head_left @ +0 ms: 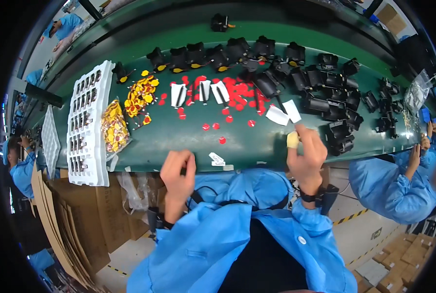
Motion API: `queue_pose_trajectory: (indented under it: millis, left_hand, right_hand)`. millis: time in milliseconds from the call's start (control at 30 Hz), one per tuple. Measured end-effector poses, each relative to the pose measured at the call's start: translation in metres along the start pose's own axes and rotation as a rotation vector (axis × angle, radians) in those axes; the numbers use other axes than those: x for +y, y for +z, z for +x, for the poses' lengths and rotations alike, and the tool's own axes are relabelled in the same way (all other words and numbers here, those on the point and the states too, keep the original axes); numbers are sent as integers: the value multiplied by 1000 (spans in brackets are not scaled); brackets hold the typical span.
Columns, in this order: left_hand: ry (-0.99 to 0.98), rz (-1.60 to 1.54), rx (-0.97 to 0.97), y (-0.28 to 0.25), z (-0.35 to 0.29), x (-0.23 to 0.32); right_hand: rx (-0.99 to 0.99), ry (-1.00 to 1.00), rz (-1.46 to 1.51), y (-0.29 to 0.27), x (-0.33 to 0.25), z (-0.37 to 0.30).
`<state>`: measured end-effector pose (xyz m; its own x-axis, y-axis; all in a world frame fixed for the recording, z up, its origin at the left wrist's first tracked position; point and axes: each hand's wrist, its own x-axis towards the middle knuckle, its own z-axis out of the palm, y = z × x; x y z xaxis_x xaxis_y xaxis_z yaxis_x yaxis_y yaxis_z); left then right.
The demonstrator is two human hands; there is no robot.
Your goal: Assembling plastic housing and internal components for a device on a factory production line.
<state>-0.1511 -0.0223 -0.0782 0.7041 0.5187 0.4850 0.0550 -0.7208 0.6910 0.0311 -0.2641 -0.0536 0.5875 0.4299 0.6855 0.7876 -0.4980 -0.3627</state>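
Note:
My left hand (177, 172) is over the near table edge with its fingers curled in; a small dark spot shows between thumb and fingers, too small to name. My right hand (307, 155) is bent at the near edge, a pale yellow cover (292, 139) on one fingertip. Its fingertips come up to the lower end of a white paper piece (291, 111); whether they grip it I cannot tell. Beside that lies another white piece (277, 116). Farther off are white papers (178, 95) bearing black strips, among scattered red discs (237, 93).
Black plastic housings (332, 95) crowd the right and line the back. At left are yellow-and-red parts (141, 94), a clear bag (114, 128) of them, and a white tray (102, 141) of small metal parts. A co-worker in blue (398, 183) sits at right.

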Motion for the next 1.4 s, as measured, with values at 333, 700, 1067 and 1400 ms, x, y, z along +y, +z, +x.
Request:
queue_pose_trajectory:
  millis: [333, 700, 1067, 1400]
  left_hand:
    - [107, 141, 45, 8, 5, -6]
    - [399, 56, -238, 34, 27, 30]
    - [348, -117, -564, 47, 86, 55]
    - [401, -344, -504, 37, 145, 17]
  right_hand:
    - [-395, -19, -178, 48, 22, 79]
    - [-297, 49, 74, 27, 9, 80]
    - [-354, -350, 25, 9, -55, 70]
    - [-342, -462, 142, 32, -86, 119]
